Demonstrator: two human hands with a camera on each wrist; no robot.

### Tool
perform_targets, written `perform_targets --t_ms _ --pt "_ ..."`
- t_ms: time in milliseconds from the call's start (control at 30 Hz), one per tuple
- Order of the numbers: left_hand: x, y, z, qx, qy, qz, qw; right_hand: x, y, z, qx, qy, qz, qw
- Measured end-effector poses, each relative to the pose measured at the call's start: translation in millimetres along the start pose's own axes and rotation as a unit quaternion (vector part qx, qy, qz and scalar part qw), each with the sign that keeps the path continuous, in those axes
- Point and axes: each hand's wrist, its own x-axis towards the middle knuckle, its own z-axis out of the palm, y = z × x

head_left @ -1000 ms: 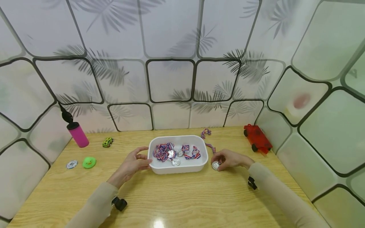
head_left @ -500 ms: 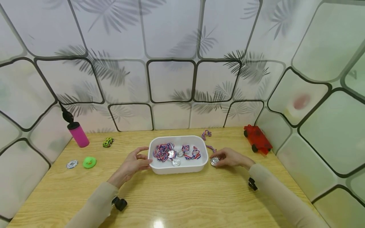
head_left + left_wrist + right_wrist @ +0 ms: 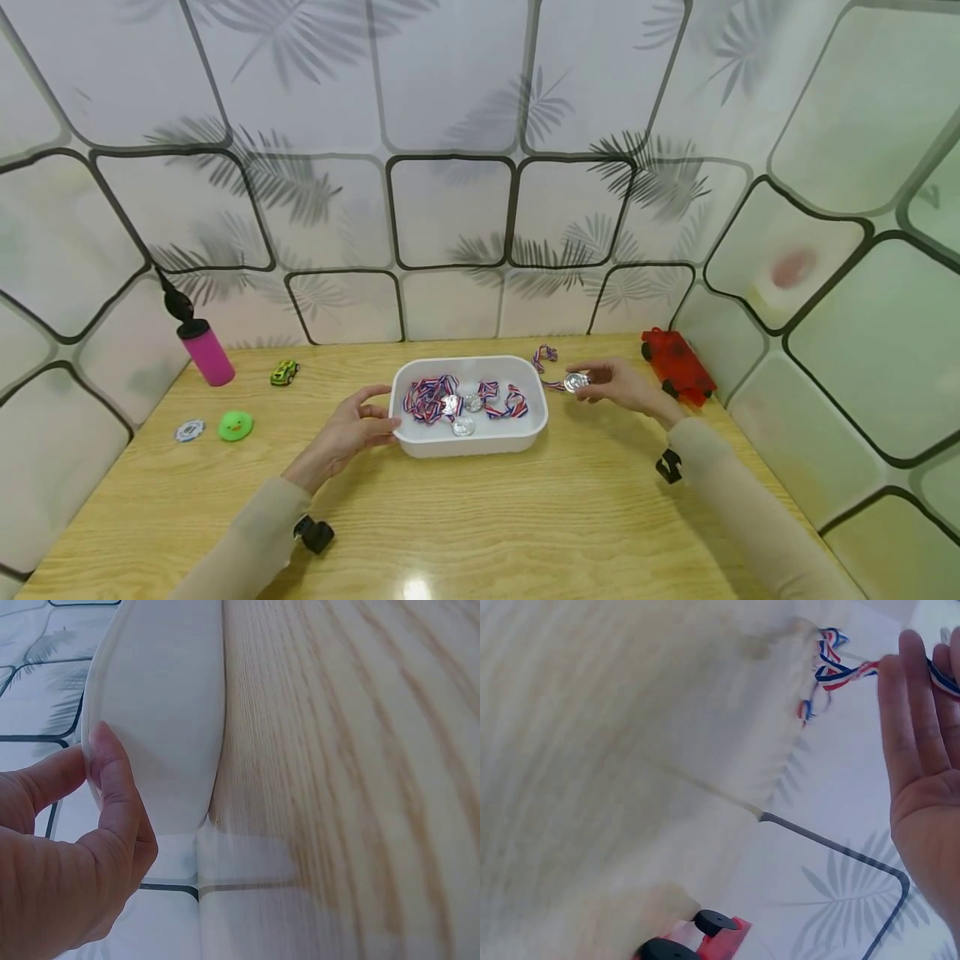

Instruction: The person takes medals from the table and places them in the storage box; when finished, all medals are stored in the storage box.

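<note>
While the head view is looking down on the wooden counter (image 3: 480, 517), the left hand (image 3: 347, 432) is resting against the left end of the white tray (image 3: 420, 446) at frame centre, its fingers loosely curved round the rim. Inside the tray, several silver medals with striped ribbons (image 3: 467, 406) are lying tangled. Just right of the tray, the right hand (image 3: 626, 386) is holding a silver medal (image 3: 575, 382) lifted off the counter, pinched at the fingers; its ribbon (image 3: 545, 359) is trailing to the counter near the tray's upper right corner. A red toy truck (image 3: 677, 364) is standing just beyond that hand, against the wall. At left of frame, a pink pump (image 3: 201, 346), a small green car (image 3: 283, 373), a green duck toy (image 3: 235, 427) and a round disc (image 3: 188, 432) are sitting well apart from the tray.

Left wrist view: the thumb and a finger of the left hand (image 3: 60, 862) are touching the tray's (image 3: 161, 712) curved white wall, gripping lightly; wood grain is filling the right of frame.

Right wrist view: the right hand (image 3: 922, 757) is showing at the right edge, fingers extended upward, with the striped ribbon (image 3: 840, 671) crossing behind them at upper right. The medal itself is not showing here. Black wheels of the red truck (image 3: 705, 937) are appearing at bottom centre.
</note>
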Motion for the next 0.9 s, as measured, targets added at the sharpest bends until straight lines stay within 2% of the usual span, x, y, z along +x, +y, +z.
perform_targets --t_ms 167,433,600,900 --pt "-0.8 1.1 0.7 0.004 0.0 0.003 1.0 3.4 -11 -7 0.006 0.07 -0.016 0.9974" --pt "-1.4 1.2 0.7 0.005 0.0 0.003 1.0 9.5 -24 -11 0.001 0.166 -0.053 0.9846" --pt "-1.4 1.3 0.8 0.005 -0.001 0.002 1.0 13.7 -31 -12 0.027 0.184 -0.051 0.9813" --pt "-0.7 0.4 0.6 -0.003 -0.008 0.007 0.9999 16.7 -38 -10 0.054 0.177 -0.061 0.981"
